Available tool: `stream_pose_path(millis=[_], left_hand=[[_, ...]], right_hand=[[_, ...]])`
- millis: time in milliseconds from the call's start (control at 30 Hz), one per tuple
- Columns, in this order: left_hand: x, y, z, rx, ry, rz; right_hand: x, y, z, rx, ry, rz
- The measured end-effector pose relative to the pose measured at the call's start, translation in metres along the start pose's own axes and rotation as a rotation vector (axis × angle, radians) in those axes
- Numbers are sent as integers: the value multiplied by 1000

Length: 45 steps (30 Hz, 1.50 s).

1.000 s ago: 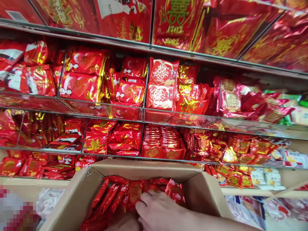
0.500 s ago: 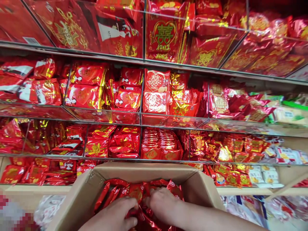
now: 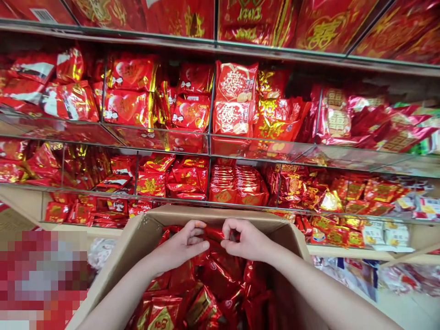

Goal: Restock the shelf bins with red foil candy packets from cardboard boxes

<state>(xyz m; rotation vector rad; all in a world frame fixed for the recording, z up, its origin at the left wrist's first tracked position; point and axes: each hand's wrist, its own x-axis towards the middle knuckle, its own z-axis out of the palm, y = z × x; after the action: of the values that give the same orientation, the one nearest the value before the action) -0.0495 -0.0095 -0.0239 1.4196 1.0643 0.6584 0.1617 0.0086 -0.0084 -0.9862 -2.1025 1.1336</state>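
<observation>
Both hands hover over a cardboard box (image 3: pixel 113 270) filled with shiny red foil packets (image 3: pixel 215 275), some marked in gold. My left hand (image 3: pixel 185 243) is loosely curled, with a gap between thumb and fingers and nothing in it. Close beside it, my right hand (image 3: pixel 244 238) arches its index finger towards the thumb in a loop. Red packets show through that loop, and I see nothing held. The hands are apart from each other. Part of the packets is hidden beneath the hands and forearms.
Behind the box rise tiered shelves with clear dividers (image 3: pixel 208 178), stocked with red and gold packets (image 3: pixel 237 87). Neatly stacked small packets (image 3: pixel 237 185) stand just past the box's far wall. White packets (image 3: pixel 385 236) lie at the lower right, and plastic-wrapped goods (image 3: pixel 405 277) sit below.
Both hands have risen out of the packets in the box and moved forward. More of the box's contents shows. The view has tilted down, so the shelves appear higher.
</observation>
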Motion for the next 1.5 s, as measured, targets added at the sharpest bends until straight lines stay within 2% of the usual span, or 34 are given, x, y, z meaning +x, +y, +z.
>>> stream_pose_path(millis=[133, 267, 333, 433, 500, 600, 700, 800, 867, 933, 1033, 1200, 1267, 1333, 1433, 1500], left_hand=[[-16, 5, 4, -125, 128, -43], [-19, 12, 8, -277, 207, 11], [-19, 14, 9, -287, 295, 78], [-23, 15, 11, -121, 523, 278], [-29, 16, 11, 74, 606, 490], [-39, 19, 11, 410, 542, 771], [-45, 18, 15, 638, 503, 875], [-46, 16, 25, 651, 527, 804], [-45, 15, 31, 487, 533, 745], [-43, 16, 36, 230, 521, 680], [-35, 17, 39, -83, 514, 529], [-23, 15, 37, -283, 390, 236], [-21, 16, 34, -299, 395, 207], [-21, 16, 31, -316, 454, 207], [-22, 18, 26, -296, 552, 232], [-24, 18, 25, -242, 515, 245]], right_hand=[[1, -3, -2, 400, -54, 29], [3, -3, -5, 564, 89, 15], [3, -3, -7, 578, 152, -2], [3, -5, -8, 577, 175, -12], [3, -7, -8, 639, 105, 64], [1, -11, -9, 786, 12, 241], [-2, -14, -9, 762, -21, 266], [-3, -15, -9, 774, -5, 182], [-3, -14, -9, 845, 57, 131], [-1, -13, -8, 890, 112, 94], [1, -13, -8, 905, 178, 62], [2, -11, -4, 749, 166, 74], [2, -10, -2, 662, 185, 65], [1, -11, 0, 592, 187, 70], [-2, -14, 1, 466, 123, 78], [-4, -17, 1, 421, 77, 26]])
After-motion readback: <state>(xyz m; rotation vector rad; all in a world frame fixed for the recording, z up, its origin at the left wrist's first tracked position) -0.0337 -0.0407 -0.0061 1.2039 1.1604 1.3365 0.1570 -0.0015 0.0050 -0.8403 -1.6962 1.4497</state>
